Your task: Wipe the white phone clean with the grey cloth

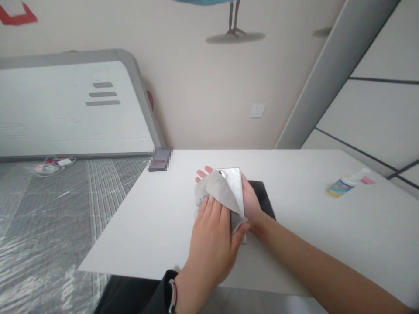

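A white smartphone (pixel 235 181) lies back side up in my right hand (pixel 250 200), which supports it from below above the white table. The fingertips of this hand show past the phone's left edge. My left hand (pixel 212 235) presses a grey cloth (pixel 218 187) flat against the phone's back, fingers close together and the thumb at the cloth's lower right corner. The cloth covers much of the phone, and its camera lens peeks out at the top. Behind my right hand, a black flat object (pixel 262 196) rests on the table, partly hidden.
On the right of the white table (pixel 147 235) a spray bottle (pixel 342 185) lies tilted beside a small pink item (pixel 368 180). A blurred dark object (pixel 160 158) sits at the far left corner. A plastic-covered mattress (pixel 62 226) is to the left, a wall behind.
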Motion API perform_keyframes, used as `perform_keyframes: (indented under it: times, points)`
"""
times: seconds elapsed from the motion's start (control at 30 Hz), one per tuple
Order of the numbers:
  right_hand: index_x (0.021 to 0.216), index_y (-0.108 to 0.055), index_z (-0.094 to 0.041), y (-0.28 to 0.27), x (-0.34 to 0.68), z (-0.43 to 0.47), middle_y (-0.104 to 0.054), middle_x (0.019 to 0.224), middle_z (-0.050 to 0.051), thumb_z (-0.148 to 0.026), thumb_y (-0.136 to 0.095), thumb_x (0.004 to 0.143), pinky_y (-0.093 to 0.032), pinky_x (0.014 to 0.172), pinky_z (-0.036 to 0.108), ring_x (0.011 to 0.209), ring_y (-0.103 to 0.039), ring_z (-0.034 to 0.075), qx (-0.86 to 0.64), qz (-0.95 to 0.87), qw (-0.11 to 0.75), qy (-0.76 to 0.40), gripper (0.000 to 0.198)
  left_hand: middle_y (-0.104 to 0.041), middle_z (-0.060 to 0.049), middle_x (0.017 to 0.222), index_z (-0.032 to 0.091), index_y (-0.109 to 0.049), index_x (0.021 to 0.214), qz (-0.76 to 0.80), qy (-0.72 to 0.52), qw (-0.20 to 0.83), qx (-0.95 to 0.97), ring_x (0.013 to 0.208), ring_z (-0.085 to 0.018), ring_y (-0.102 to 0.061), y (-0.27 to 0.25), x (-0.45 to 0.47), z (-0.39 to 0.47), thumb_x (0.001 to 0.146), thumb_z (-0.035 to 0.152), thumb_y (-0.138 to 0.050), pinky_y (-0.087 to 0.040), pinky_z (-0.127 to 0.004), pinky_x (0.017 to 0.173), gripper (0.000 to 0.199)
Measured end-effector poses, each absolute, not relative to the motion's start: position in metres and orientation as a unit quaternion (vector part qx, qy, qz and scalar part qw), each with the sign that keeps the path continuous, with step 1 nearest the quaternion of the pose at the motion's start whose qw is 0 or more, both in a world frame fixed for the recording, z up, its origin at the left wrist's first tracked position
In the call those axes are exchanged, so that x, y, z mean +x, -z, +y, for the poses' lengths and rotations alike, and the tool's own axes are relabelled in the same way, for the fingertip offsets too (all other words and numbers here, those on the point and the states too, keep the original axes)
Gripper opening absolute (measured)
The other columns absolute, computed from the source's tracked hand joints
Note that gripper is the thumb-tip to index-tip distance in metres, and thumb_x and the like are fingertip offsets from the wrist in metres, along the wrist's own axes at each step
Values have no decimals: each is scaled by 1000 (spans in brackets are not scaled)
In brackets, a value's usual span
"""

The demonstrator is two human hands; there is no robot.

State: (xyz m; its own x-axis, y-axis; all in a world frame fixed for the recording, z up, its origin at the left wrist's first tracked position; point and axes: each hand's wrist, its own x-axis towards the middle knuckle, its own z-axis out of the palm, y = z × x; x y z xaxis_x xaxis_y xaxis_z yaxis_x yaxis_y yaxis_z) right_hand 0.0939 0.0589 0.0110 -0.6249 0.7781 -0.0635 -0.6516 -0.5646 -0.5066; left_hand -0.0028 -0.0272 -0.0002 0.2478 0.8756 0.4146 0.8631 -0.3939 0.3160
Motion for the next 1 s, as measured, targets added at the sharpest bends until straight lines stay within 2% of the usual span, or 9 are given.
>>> perform_keyframes:
  times: [0.13, 0.23, 0.37, 0.57, 0.77, 0.9, 1.0]
  points:
    - [147, -58, -19, -18, 96, 55, -64, 152, 15, -60, -32, 102, -29, 129, 55, 148, -53, 28, -128, -220, 409, -876, 67, -64, -27, 146, 5, -54, 144, 545, -242, -60, 800, 136, -44, -62, 13, 4, -45, 105, 53, -48, -55, -63, 110, 63]
    - [143, -62, -15, -23, 97, 51, -62, 154, 15, -65, -31, 102, -29, 130, 50, 146, -55, 29, -117, -223, 401, -881, 71, -67, -29, 141, 2, -55, 143, 534, -239, -131, 800, 132, -43, -66, 16, 10, -51, 105, 58, -44, -60, -59, 105, 68]
    - [142, -63, -18, -23, 101, 51, -59, 158, 14, -66, -40, 98, -29, 130, 50, 148, -52, 30, -114, -233, 385, -886, 70, -72, -27, 134, -1, -57, 141, 529, -237, -180, 794, 128, -41, -69, 17, 15, -53, 107, 60, -36, -62, -55, 102, 73]
    - [143, -60, -19, -26, 105, 51, -61, 154, 16, -61, -43, 96, -25, 129, 56, 150, -49, 30, -85, -259, 360, -892, 66, -71, -24, 138, 2, -60, 141, 526, -247, -171, 795, 129, -39, -68, 15, 14, -56, 106, 63, -33, -59, -54, 105, 74]
    - [136, -66, -16, -27, 105, 49, -69, 144, 16, -67, -42, 95, -34, 127, 49, 137, -62, 30, -83, -273, 329, -900, 70, -73, -21, 135, 9, -60, 140, 536, -267, -153, 786, 130, -39, -67, 4, 11, -50, 107, 60, -31, -55, -58, 108, 68]
    - [133, -69, -20, -24, 102, 50, -73, 137, 14, -67, -39, 96, -40, 123, 52, 139, -60, 31, -91, -286, 324, -897, 67, -71, -23, 136, 9, -58, 142, 547, -269, -138, 781, 132, -40, -65, -2, 4, -42, 107, 57, -38, -51, -62, 111, 62]
    - [127, -73, -22, -21, 99, 51, -73, 139, 12, -65, -37, 97, -41, 124, 47, 141, -59, 30, -85, -286, 337, -893, 64, -69, -24, 138, 9, -57, 141, 562, -262, -132, 773, 135, -42, -62, -3, -3, -34, 106, 50, -44, -49, -65, 113, 55]
